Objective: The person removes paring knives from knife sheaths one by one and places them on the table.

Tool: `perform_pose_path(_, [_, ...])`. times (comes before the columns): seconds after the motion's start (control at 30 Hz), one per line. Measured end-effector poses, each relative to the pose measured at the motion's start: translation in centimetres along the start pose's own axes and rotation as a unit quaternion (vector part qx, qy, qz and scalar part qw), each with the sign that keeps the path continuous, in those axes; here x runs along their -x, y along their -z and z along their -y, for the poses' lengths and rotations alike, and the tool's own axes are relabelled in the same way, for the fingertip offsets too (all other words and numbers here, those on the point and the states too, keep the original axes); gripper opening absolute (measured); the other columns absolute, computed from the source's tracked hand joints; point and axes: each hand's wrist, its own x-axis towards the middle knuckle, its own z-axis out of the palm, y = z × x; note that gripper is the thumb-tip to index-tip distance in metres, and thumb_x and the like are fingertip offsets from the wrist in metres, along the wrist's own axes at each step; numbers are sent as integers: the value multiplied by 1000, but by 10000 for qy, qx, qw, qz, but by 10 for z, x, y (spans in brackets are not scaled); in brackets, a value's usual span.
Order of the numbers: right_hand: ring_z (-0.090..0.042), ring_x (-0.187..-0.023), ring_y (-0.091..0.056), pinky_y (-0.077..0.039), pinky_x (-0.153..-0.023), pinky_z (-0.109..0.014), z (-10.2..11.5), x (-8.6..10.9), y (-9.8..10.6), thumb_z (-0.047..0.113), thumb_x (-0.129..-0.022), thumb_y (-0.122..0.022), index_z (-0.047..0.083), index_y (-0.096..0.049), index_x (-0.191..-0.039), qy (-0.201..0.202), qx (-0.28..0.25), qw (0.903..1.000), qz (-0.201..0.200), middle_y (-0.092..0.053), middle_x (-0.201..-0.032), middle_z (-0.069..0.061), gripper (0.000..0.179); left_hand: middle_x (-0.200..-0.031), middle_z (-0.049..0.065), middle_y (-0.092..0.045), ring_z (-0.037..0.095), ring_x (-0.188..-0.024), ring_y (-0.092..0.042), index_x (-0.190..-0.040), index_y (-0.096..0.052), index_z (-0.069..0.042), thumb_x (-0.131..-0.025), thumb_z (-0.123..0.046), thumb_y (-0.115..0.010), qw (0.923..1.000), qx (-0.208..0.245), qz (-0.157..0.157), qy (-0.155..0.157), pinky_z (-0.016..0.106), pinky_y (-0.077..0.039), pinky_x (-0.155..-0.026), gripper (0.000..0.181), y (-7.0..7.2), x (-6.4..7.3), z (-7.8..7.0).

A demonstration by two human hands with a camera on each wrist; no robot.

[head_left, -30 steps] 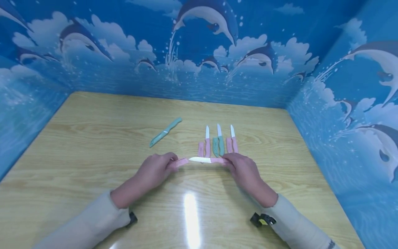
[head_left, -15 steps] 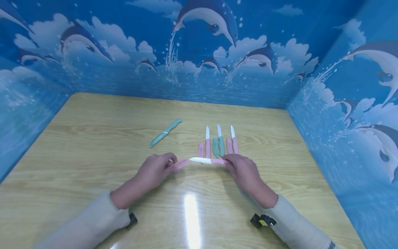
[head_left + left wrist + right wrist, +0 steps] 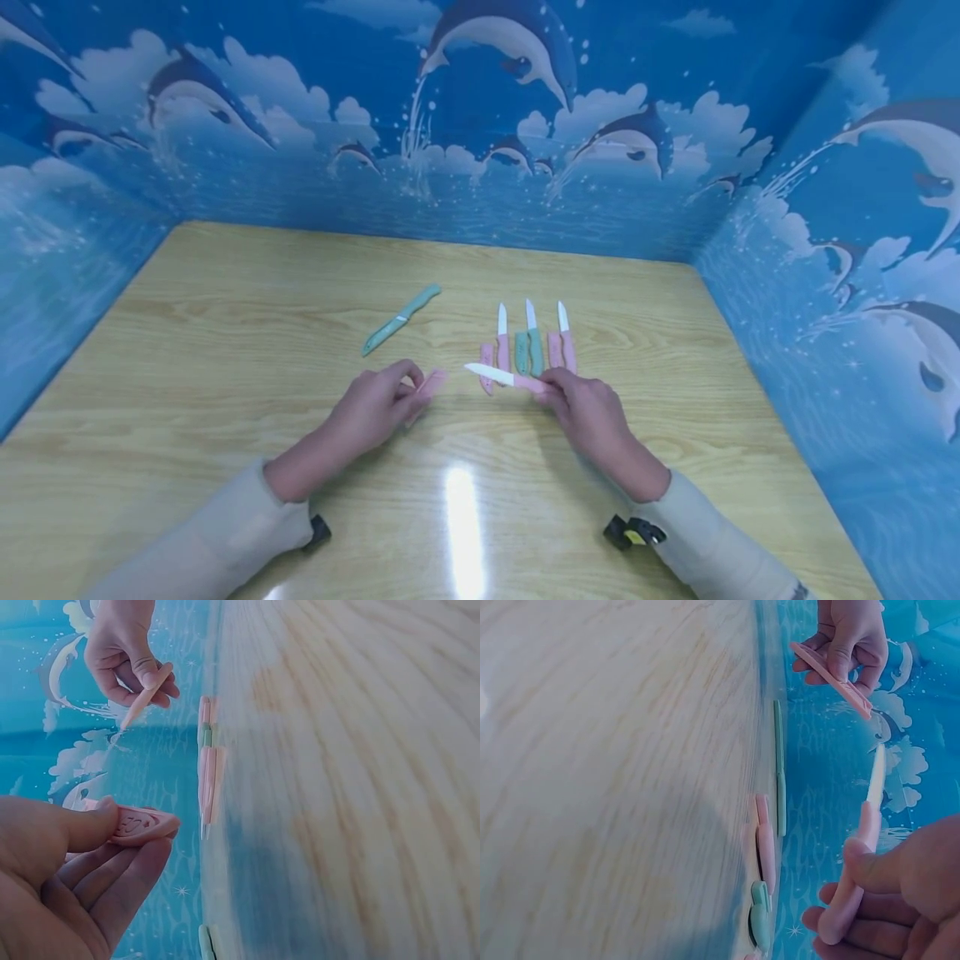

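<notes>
My left hand (image 3: 372,406) pinches a pink knife sheath (image 3: 832,679) between thumb and fingers; raised markings on its face show in the left wrist view. In my right hand (image 3: 588,408) is a small knife (image 3: 491,374), gripped by its pink handle, its white blade pointing left toward the sheath. A gap separates blade tip and sheath, both held above the table. Just beyond lie three bare knives with white blades: a pink one (image 3: 502,348), a green one (image 3: 535,352) and another pink one (image 3: 567,350). Each has a sheath of matching colour at its left.
Left of that row, a green knife (image 3: 401,320) lies slantwise in its sheath. Blue walls with a dolphin print (image 3: 450,200) border the wooden table (image 3: 247,333) at the back and sides. A bright light reflection (image 3: 463,525) shows on the near tabletop.
The sheath has turned in my left hand and now tilts more steeply, away from the blade. The knife's tip has swung slightly up and away, so a gap shows between them.
</notes>
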Motion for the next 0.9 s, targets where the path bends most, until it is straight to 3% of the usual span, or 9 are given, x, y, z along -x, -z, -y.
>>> perform_pose_path(0.27, [-10,-53,-57,-46,-48,-25,-1,-1,1,10,-82,-77,8,-62,-95,146,-283,9992,-259,-73,-81,-8,21,-61,-5,-67,3,-42,-34,-97,-57,-7,-90,-8,-69,9999,52,7,92,18,-27,-40,14,0,-1,0])
perform_pose_path(0.47, [-22,-81,-72,-58,-68,-35,2,-1,1,9,-84,-75,6,-66,-105,-207,-995,9948,-9,-74,-91,-10,23,-64,-4,-68,4,-43,-32,-100,-58,-7,-91,-11,-68,9992,60,116,387,17,-23,-40,13,1,-2,-2])
perform_pose_path(0.7, [-29,-95,-70,-58,-74,-30,5,-1,3,7,-89,-68,1,-63,-107,-657,-2119,9735,550,-71,-101,-20,19,-73,0,-73,5,-44,-32,-104,-58,-5,-91,-9,-68,9993,242,32,274,19,-26,-41,18,1,-1,0])
perform_pose_path(0.9, [-26,-90,-72,-58,-75,-31,5,-2,3,7,-94,-62,-1,-59,-111,-961,-2699,9535,932,-73,-98,-15,19,-75,2,-73,5,-45,-31,-107,-55,-3,-94,-11,-64,9996,255,-88,100,21,-29,-44,17,1,-1,2])
